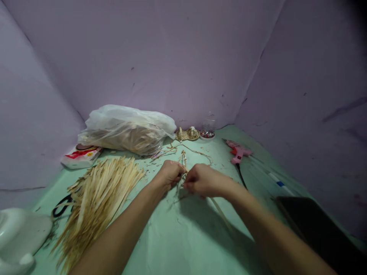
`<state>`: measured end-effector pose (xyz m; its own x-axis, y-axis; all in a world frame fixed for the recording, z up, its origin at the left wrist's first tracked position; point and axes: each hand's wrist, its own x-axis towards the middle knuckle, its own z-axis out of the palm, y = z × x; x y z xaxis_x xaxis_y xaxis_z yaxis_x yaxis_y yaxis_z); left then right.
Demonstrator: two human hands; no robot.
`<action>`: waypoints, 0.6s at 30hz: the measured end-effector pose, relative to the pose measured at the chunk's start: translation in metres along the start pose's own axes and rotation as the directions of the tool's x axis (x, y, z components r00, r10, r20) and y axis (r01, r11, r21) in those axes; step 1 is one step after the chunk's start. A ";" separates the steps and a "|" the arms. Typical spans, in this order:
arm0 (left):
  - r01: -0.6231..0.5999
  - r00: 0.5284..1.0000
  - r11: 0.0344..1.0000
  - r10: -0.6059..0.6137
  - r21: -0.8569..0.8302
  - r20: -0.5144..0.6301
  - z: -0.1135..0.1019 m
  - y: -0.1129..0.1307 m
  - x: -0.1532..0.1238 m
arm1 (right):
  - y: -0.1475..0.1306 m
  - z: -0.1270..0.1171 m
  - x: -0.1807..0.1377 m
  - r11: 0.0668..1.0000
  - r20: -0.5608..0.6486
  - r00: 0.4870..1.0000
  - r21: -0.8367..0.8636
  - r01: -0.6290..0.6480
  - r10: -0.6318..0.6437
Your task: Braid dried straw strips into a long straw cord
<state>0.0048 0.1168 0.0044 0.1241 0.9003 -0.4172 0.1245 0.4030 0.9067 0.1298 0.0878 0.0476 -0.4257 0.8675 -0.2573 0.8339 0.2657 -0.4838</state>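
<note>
At the middle of the table, my left hand (171,173) is closed, its fingers pinching a small bundle of dried straw-like strands. A thin braided piece (183,154) of the same fibre sticks out beyond the fingertips. Close beside it, my right hand (205,180) is closed too, fingers curled at the strands; the exact grip is partly hidden. A pale flat strip (220,211) trails from under the right hand toward me. A large bundle of dried fibre strips (100,202) lies left of my left forearm.
Behind lie a plastic bag (129,128), a small woven piece (187,134) and a clear container of beads (207,133). A pink glue gun (237,151) lies to the right, near a dark flat object (315,229). Black-handled scissors (61,206) and a white object (23,236) are left.
</note>
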 end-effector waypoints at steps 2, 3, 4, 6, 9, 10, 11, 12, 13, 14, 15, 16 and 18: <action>-0.006 1.000 1.000 0.005 0.030 0.027 -0.001 -0.001 0.000 | 0.011 -0.020 -0.007 0.985 -0.042 0.992 0.135 -0.109 0.115; 0.001 1.000 0.999 -0.002 0.039 0.029 -0.001 -0.001 0.000 | 0.016 -0.028 -0.010 0.978 -0.137 0.973 0.113 -0.174 0.188; 0.005 0.999 0.999 -0.007 0.044 0.035 -0.001 -0.002 0.000 | 0.021 -0.033 -0.012 0.971 -0.157 0.959 0.081 -0.225 0.235; 0.001 0.999 0.999 -0.004 0.047 0.054 -0.002 -0.002 0.001 | 0.025 -0.037 -0.014 0.962 -0.111 0.955 0.039 -0.271 0.274; -0.003 0.998 0.999 0.000 0.048 0.065 -0.002 -0.003 0.001 | 0.021 -0.027 -0.011 0.968 0.049 0.967 -0.029 -0.248 0.249; -0.001 0.998 0.999 -0.002 0.047 0.064 -0.002 -0.003 0.001 | 0.019 -0.023 -0.010 0.970 0.074 0.968 -0.058 -0.238 0.242; 0.003 0.998 0.999 -0.006 0.046 0.065 -0.002 -0.003 0.000 | 0.017 -0.020 -0.008 0.970 0.082 0.968 -0.082 -0.230 0.236; 0.007 0.998 0.999 -0.010 0.048 0.068 -0.002 -0.003 0.000 | 0.016 -0.017 -0.007 0.970 0.083 0.969 -0.101 -0.223 0.232; 0.009 0.998 0.999 -0.013 0.050 0.069 -0.002 -0.003 0.000 | 0.015 -0.016 -0.007 0.970 0.081 0.971 -0.112 -0.215 0.224; 0.012 0.998 0.998 -0.016 0.055 0.067 -0.002 -0.003 0.000 | 0.014 -0.015 -0.006 0.971 0.080 0.972 -0.118 -0.209 0.219; 0.017 0.998 0.998 -0.021 0.060 0.063 -0.002 -0.003 0.000 | 0.014 -0.015 -0.007 0.971 0.082 0.973 -0.123 -0.205 0.216; 0.020 0.998 0.998 -0.024 0.064 0.059 -0.001 -0.003 0.000 | 0.014 -0.016 -0.007 0.971 0.081 0.973 -0.128 -0.204 0.215; 0.023 0.998 0.997 -0.027 0.069 0.055 -0.001 -0.003 0.000 | 0.014 -0.018 -0.008 0.969 0.079 0.973 -0.130 -0.208 0.219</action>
<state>0.0039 0.1159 0.0012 0.1743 0.8789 -0.4441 0.1951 0.4112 0.8904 0.1507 0.0922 0.0575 -0.2592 0.8686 -0.4223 0.9426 0.1321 -0.3068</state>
